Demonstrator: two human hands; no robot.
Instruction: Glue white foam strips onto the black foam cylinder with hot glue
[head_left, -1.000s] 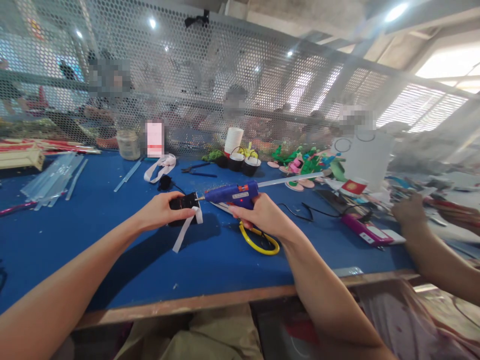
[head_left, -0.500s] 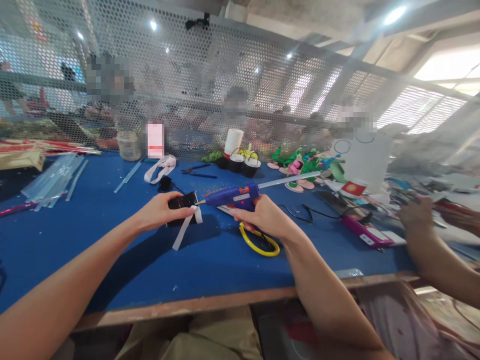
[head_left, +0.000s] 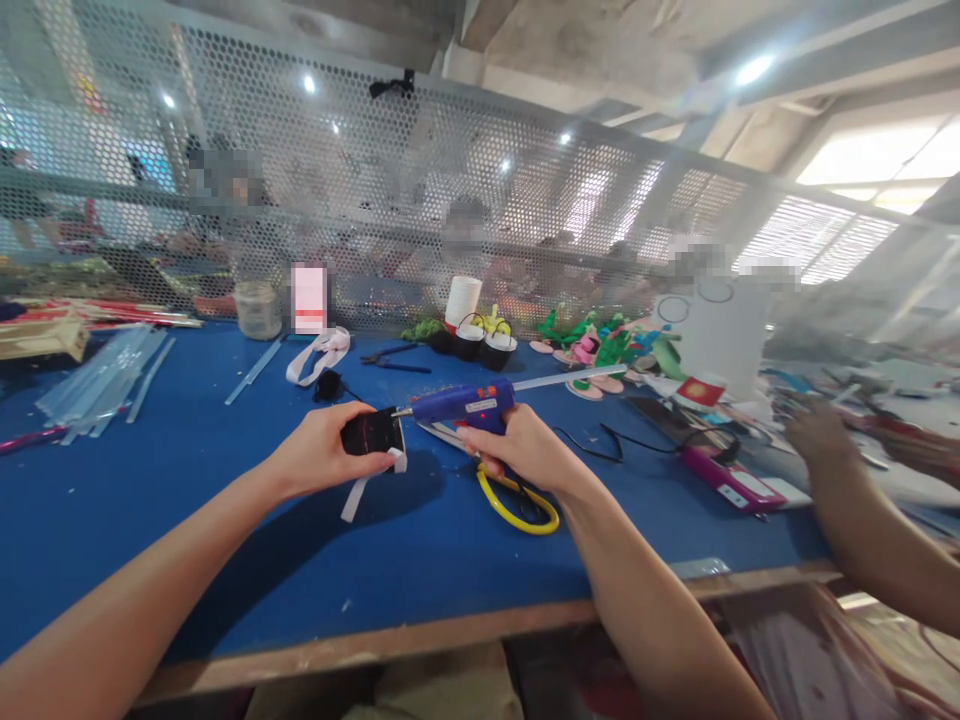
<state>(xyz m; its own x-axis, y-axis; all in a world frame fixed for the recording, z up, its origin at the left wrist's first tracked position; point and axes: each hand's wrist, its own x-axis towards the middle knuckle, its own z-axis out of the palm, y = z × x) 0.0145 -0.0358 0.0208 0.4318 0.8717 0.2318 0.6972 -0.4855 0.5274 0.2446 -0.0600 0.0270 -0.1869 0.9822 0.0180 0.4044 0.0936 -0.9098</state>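
Observation:
My left hand (head_left: 319, 452) is closed around a small black cup (head_left: 367, 432), tilted sideways. A white ribbon (head_left: 357, 497) runs along its rim and hangs down, with my thumb pressing on it. In my right hand (head_left: 529, 450) is a blue glue gun (head_left: 457, 404), its metal nozzle at the cup's rim. A clear glue stick (head_left: 574, 376) sticks out of the gun's back. Yellow-handled scissors (head_left: 517, 510) show below my right hand, blades pointing left; I cannot tell whether the hand touches them.
Behind stand two black-and-white buckets (head_left: 498, 350), pliers (head_left: 394, 360), a ribbon loop (head_left: 319, 357) and a phone (head_left: 308, 300). Glue sticks (head_left: 105, 385) lie left. At right are a purple device (head_left: 727, 482) with a cord and another person's hand (head_left: 821, 435). A perforated metal screen (head_left: 360, 180) closes the back.
The cup has turned so its open end faces the gun more, and the ribbon now folds lower at the rim. The whole view has shifted slightly downward.

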